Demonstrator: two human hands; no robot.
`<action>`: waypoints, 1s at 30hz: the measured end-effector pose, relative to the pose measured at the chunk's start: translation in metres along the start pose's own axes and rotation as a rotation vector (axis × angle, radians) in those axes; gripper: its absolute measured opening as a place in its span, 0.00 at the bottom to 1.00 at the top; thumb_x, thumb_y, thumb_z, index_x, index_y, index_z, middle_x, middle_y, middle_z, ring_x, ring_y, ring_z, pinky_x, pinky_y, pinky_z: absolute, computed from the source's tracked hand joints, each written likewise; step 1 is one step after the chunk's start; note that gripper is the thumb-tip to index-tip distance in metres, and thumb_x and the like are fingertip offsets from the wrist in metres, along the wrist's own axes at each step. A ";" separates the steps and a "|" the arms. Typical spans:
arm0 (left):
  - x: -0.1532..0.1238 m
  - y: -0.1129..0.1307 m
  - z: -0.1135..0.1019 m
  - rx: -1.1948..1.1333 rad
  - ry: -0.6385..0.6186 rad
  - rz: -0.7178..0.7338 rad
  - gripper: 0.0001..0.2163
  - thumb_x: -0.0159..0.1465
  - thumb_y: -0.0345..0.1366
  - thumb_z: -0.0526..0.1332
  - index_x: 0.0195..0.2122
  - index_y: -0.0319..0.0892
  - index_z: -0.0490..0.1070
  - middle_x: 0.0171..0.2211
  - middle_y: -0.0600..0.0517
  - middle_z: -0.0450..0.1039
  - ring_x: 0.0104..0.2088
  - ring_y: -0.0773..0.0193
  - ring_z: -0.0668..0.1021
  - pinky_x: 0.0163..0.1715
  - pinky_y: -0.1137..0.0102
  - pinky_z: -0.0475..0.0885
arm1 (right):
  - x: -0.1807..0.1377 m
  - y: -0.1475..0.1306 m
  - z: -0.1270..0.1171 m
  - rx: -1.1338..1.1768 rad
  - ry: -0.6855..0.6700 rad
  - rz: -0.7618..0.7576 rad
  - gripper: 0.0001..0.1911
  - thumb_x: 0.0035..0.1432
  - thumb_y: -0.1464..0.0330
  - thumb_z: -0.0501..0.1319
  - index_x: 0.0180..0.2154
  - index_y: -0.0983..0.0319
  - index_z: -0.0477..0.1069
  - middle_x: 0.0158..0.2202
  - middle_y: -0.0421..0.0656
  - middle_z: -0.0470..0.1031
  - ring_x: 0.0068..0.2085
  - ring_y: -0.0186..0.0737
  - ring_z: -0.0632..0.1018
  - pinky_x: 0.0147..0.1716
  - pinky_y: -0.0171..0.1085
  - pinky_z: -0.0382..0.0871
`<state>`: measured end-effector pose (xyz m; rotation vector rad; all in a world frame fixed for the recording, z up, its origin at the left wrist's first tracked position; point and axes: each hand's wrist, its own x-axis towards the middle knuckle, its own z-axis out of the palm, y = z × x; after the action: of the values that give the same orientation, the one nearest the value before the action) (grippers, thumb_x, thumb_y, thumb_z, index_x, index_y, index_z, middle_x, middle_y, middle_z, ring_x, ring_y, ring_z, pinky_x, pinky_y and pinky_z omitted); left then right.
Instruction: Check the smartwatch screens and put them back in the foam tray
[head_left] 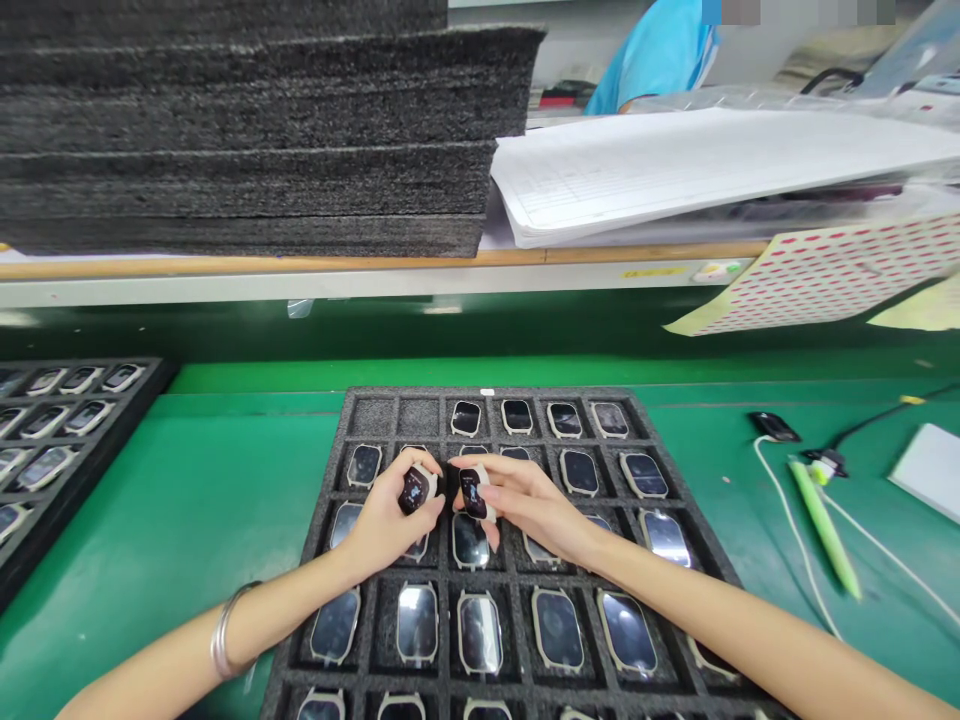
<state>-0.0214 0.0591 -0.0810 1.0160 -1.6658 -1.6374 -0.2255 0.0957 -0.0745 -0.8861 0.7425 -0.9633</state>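
Observation:
A black foam tray with square pockets lies on the green bench; most pockets hold a smartwatch body with a dark glass face. My left hand is closed around one watch body above the tray's middle. Right beside it, my right hand pinches another watch body, screen facing me. The two held watches nearly touch. Two pockets at the tray's far left corner hold nothing. A silver bangle sits on my left wrist.
A second foam tray of watches lies at the left edge. A tall stack of black foam sheets and papers sit on the shelf above. A green pen, white cable and white pad lie right. A person in blue is behind.

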 end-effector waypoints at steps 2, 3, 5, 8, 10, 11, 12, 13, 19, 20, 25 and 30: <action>0.000 0.000 0.000 0.038 -0.006 0.026 0.08 0.58 0.29 0.59 0.38 0.43 0.61 0.23 0.61 0.59 0.16 0.74 0.61 0.18 0.77 0.57 | 0.000 -0.001 0.000 -0.002 -0.004 0.008 0.26 0.60 0.62 0.64 0.56 0.65 0.65 0.37 0.49 0.76 0.22 0.33 0.75 0.24 0.33 0.69; 0.000 0.000 0.000 0.046 -0.005 0.032 0.08 0.58 0.29 0.59 0.37 0.43 0.61 0.23 0.60 0.59 0.16 0.74 0.61 0.19 0.77 0.58 | 0.000 -0.001 0.000 -0.004 -0.006 0.011 0.26 0.59 0.62 0.65 0.56 0.66 0.65 0.37 0.49 0.76 0.22 0.33 0.75 0.24 0.33 0.69; 0.000 -0.001 0.001 0.026 0.004 0.025 0.09 0.59 0.31 0.59 0.39 0.44 0.61 0.23 0.61 0.59 0.16 0.73 0.61 0.18 0.77 0.58 | 0.000 -0.001 0.000 -0.005 -0.005 0.009 0.26 0.59 0.62 0.65 0.56 0.65 0.65 0.37 0.49 0.76 0.23 0.34 0.76 0.24 0.33 0.69; 0.000 -0.002 0.001 -0.008 0.007 0.000 0.09 0.61 0.33 0.59 0.41 0.45 0.60 0.21 0.62 0.58 0.14 0.74 0.60 0.16 0.77 0.55 | 0.001 0.000 0.000 -0.006 -0.003 -0.003 0.26 0.60 0.63 0.65 0.56 0.65 0.65 0.37 0.49 0.76 0.22 0.34 0.76 0.24 0.33 0.69; 0.000 -0.003 0.001 -0.003 -0.002 0.001 0.08 0.61 0.32 0.59 0.39 0.45 0.60 0.20 0.62 0.58 0.13 0.74 0.59 0.15 0.77 0.55 | 0.001 0.000 0.000 -0.013 -0.006 0.001 0.25 0.60 0.63 0.64 0.56 0.65 0.66 0.36 0.48 0.76 0.22 0.33 0.76 0.24 0.33 0.69; 0.000 -0.003 0.001 -0.004 -0.009 0.002 0.07 0.61 0.32 0.59 0.38 0.45 0.60 0.20 0.62 0.58 0.13 0.74 0.59 0.15 0.77 0.55 | 0.000 -0.001 0.000 -0.017 -0.008 0.004 0.25 0.60 0.63 0.65 0.56 0.65 0.66 0.36 0.48 0.76 0.22 0.33 0.76 0.25 0.33 0.69; -0.001 -0.002 0.001 -0.012 -0.011 0.002 0.07 0.61 0.32 0.59 0.38 0.45 0.60 0.20 0.62 0.58 0.13 0.74 0.59 0.15 0.77 0.55 | 0.000 -0.001 0.000 -0.020 -0.011 0.005 0.26 0.60 0.63 0.65 0.56 0.65 0.65 0.36 0.48 0.76 0.22 0.34 0.76 0.25 0.33 0.69; -0.001 -0.002 0.000 -0.026 -0.004 0.004 0.08 0.61 0.33 0.59 0.39 0.45 0.60 0.20 0.62 0.58 0.13 0.74 0.60 0.15 0.77 0.55 | 0.000 -0.001 0.000 -0.021 -0.014 0.001 0.26 0.60 0.62 0.65 0.57 0.65 0.65 0.36 0.48 0.76 0.23 0.34 0.76 0.26 0.33 0.70; -0.002 -0.001 0.000 -0.045 0.005 -0.006 0.08 0.62 0.33 0.59 0.39 0.45 0.60 0.17 0.63 0.57 0.11 0.75 0.60 0.11 0.79 0.54 | 0.000 0.000 -0.002 -0.029 -0.018 -0.019 0.25 0.61 0.63 0.64 0.56 0.65 0.65 0.37 0.48 0.76 0.22 0.33 0.76 0.24 0.32 0.69; -0.002 -0.001 0.000 -0.037 0.000 -0.016 0.07 0.62 0.33 0.59 0.38 0.44 0.60 0.17 0.64 0.57 0.10 0.76 0.59 0.11 0.79 0.53 | 0.000 0.000 -0.002 -0.032 -0.026 -0.010 0.25 0.61 0.63 0.64 0.56 0.65 0.65 0.37 0.49 0.76 0.22 0.33 0.76 0.24 0.32 0.69; 0.001 0.005 0.002 -0.208 -0.002 -0.059 0.15 0.60 0.36 0.62 0.44 0.45 0.58 0.20 0.62 0.62 0.13 0.73 0.66 0.12 0.79 0.61 | -0.002 -0.002 0.000 0.047 -0.007 0.033 0.26 0.61 0.64 0.63 0.58 0.65 0.62 0.37 0.49 0.76 0.25 0.36 0.77 0.25 0.33 0.68; 0.005 0.012 0.001 -0.598 -0.088 -0.137 0.17 0.61 0.37 0.60 0.50 0.43 0.59 0.37 0.49 0.70 0.31 0.61 0.77 0.25 0.71 0.72 | -0.001 -0.011 0.001 0.127 -0.001 0.098 0.24 0.61 0.64 0.62 0.56 0.62 0.62 0.41 0.49 0.73 0.32 0.39 0.77 0.28 0.35 0.70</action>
<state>-0.0259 0.0551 -0.0692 0.7674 -1.0544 -2.1148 -0.2297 0.0938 -0.0641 -0.7331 0.7099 -0.9122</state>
